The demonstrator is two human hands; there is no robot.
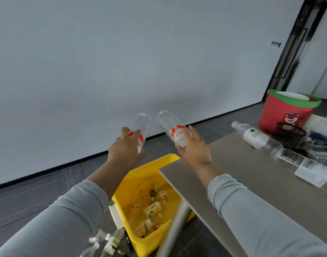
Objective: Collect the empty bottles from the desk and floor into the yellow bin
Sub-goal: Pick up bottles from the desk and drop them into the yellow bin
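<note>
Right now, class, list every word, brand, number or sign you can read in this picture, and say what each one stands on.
No text can be read for certain.
Left bottle in the left hand: red-and-white label, blurred.
Right bottle in the right hand: red characters, blurred.
Desk bottle: red print, green mark, blurred.
Pink bucket: bear face, no words.
Wall plate: too small.

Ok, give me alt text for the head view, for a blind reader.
The left hand grips a red-labelled bottle and the right hand a second red-labelled bottle, both held over a yellow bin part-filled with bottles. Beside it, a grey desk holds a white-labelled bottle lying on its side.
</note>
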